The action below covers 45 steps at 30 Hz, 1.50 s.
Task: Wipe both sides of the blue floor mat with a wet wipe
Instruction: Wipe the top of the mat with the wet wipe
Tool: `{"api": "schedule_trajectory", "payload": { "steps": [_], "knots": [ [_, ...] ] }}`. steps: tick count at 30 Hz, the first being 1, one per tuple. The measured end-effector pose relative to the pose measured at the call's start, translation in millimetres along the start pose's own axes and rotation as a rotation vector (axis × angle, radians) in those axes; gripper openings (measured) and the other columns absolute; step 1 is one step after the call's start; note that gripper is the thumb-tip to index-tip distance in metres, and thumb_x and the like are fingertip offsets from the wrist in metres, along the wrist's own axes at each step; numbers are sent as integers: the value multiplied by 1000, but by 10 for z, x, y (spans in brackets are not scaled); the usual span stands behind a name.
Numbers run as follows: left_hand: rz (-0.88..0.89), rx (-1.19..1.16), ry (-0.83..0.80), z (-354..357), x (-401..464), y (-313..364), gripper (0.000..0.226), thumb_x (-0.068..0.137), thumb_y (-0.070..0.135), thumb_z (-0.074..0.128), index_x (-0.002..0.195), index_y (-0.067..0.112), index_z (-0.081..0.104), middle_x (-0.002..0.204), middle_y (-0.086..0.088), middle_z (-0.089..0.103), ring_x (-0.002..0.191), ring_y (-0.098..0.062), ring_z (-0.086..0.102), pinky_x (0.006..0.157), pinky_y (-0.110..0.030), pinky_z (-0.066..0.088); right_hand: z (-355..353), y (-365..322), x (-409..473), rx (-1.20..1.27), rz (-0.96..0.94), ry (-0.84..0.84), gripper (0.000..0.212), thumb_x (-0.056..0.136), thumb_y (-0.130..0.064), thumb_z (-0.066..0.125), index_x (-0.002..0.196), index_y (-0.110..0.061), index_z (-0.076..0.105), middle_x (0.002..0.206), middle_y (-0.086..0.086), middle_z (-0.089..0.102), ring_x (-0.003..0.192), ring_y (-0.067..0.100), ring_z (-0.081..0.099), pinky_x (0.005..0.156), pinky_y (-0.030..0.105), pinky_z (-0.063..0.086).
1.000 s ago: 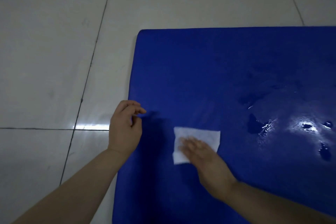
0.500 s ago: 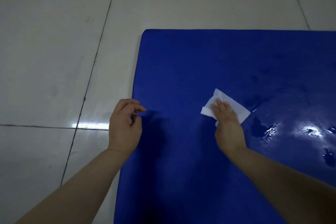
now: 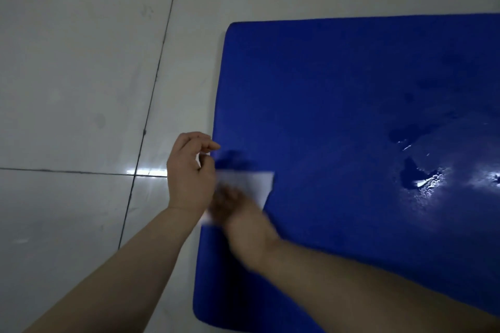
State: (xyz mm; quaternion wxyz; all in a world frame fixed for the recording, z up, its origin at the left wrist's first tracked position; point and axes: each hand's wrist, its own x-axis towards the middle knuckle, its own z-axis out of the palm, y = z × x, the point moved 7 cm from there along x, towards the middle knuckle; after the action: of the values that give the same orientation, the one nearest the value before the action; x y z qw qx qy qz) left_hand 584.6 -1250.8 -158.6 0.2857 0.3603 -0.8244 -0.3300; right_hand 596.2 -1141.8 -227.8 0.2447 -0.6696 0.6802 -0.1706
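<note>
I see the right hand (image 3: 235, 208), blurred, pressing the wet wipe (image 3: 254, 184) flat at the blue floor mat (image 3: 338, 116)'s left edge, fingers' state unclear. The left hand (image 3: 190, 173) crowds beside it, fingers loosely curled, empty, over the tiled floor (image 3: 81, 76); wet patches (image 3: 414, 170) glisten at right.

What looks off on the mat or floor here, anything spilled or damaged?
Only wet patches and droplets glinting on the right part of the blue mat, which fits wet wiping. The mat lies flat on the tiled floor, with no damage visible. The right hand and wet wipe are motion-blurred near the left edge.
</note>
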Motion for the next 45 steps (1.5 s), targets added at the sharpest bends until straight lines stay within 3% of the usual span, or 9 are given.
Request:
{"api": "schedule_trajectory", "payload": {
  "steps": [4, 9, 12, 17, 22, 29, 34, 41, 45],
  "knots": [
    [4, -8, -5, 22, 3, 29, 33, 72, -8, 41, 82, 16, 61, 97, -4, 56, 88, 11, 52, 77, -3, 39, 258, -468, -323, -110, -242, -314, 48, 103, -20, 32, 150, -15, 24, 159, 5, 11, 146, 23, 5, 118, 37, 3],
    [18, 7, -41, 89, -50, 69, 30, 72, -6, 42, 81, 14, 63, 99, -4, 57, 93, 12, 51, 83, -2, 36, -288, 431, 11, -11, 218, 93, 70, 87, -5, 54, 150, -15, 26, 159, 5, 17, 145, 26, 15, 117, 32, 7],
    [17, -7, -64, 165, -82, 78, 30, 72, -5, 42, 81, 14, 64, 100, -7, 58, 92, 11, 52, 83, -4, 39, -192, 200, -133, -83, 144, 84, 65, 62, -19, 80, 124, -15, 62, 131, 8, 57, 115, 23, 56, 97, 33, 45],
    [33, -15, -119, 281, -109, 160, 28, 74, -6, 42, 81, 5, 67, 100, -4, 55, 89, 8, 52, 82, -3, 38, 39, -12, -533, -119, -192, -27, 45, 85, -14, 35, 121, -9, 63, 126, 8, 62, 117, 20, 54, 100, 32, 42],
    [38, 0, -130, 253, -145, 132, 29, 73, -6, 43, 83, 7, 67, 100, -5, 56, 92, 15, 50, 85, -2, 36, -463, 747, -485, -374, 159, 196, 56, 66, -2, 67, 121, -11, 65, 131, 5, 59, 119, 26, 58, 105, 35, 37],
    [19, -42, -165, 398, -138, 215, 30, 75, -3, 41, 81, 15, 64, 102, -4, 55, 92, 13, 51, 85, -1, 36, -147, 276, -969, -308, -69, 116, 48, 85, -12, 35, 124, -15, 63, 131, 0, 59, 121, 17, 55, 109, 30, 33],
    [12, -38, -168, 369, -169, 152, 30, 75, -3, 41, 82, 14, 65, 102, -4, 54, 92, 14, 51, 83, -1, 37, -592, 1060, -851, -430, 309, 295, 67, 62, 14, 40, 123, -3, 62, 132, 11, 58, 121, 32, 55, 110, 41, 33],
    [24, -57, -220, 539, -210, 267, 30, 73, -3, 40, 81, 5, 68, 100, 0, 53, 86, 1, 55, 82, -9, 43, -309, 669, -1183, -397, -33, 174, 48, 90, -5, 32, 134, -12, 50, 133, 6, 58, 119, 24, 56, 108, 34, 33],
    [13, -66, -242, 524, -245, 301, 31, 74, -3, 40, 83, 7, 68, 101, 3, 52, 88, 2, 54, 82, -7, 41, -916, 1516, -1129, -658, 356, 327, 61, 84, 0, 54, 142, -7, 36, 142, 11, 47, 128, 31, 48, 112, 36, 29]
  ]
}}
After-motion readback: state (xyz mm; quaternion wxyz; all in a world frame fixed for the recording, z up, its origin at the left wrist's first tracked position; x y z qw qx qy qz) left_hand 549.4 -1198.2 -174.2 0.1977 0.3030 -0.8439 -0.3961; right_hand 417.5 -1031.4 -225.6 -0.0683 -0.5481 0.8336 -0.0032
